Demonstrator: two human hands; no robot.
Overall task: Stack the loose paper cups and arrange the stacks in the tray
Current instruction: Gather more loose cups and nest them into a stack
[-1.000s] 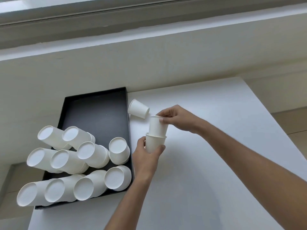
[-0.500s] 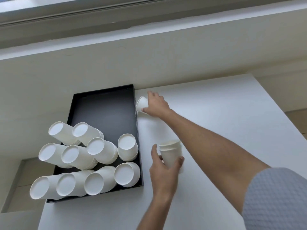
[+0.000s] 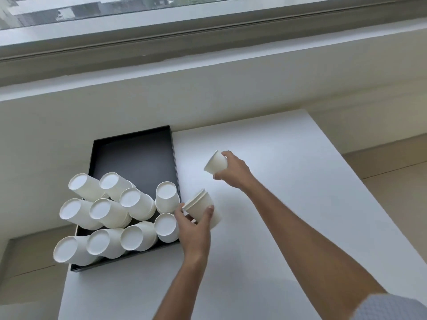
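gripping nested cups (image 3: 201, 205) – left hand (image 3: 193, 229), single cup (image 3: 216, 162) – right hand (image 3: 233, 169)

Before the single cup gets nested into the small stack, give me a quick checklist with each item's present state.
1. Right hand has a firm hold on the single cup: ok, fingers wrap its base end.
2. Left hand holds the small stack: ok, thumb and fingers on opposite sides.
3. Stack's open mouth is free to take a cup: ok, rims face up-left, unobstructed.
4. Single cup is aligned base-first with the stack: not ok, its mouth points down-left and it is apart from the stack.
5. Room in the tray for another stack: ok, the far half is bare.
6. No loose cups left on the table: ok within view.
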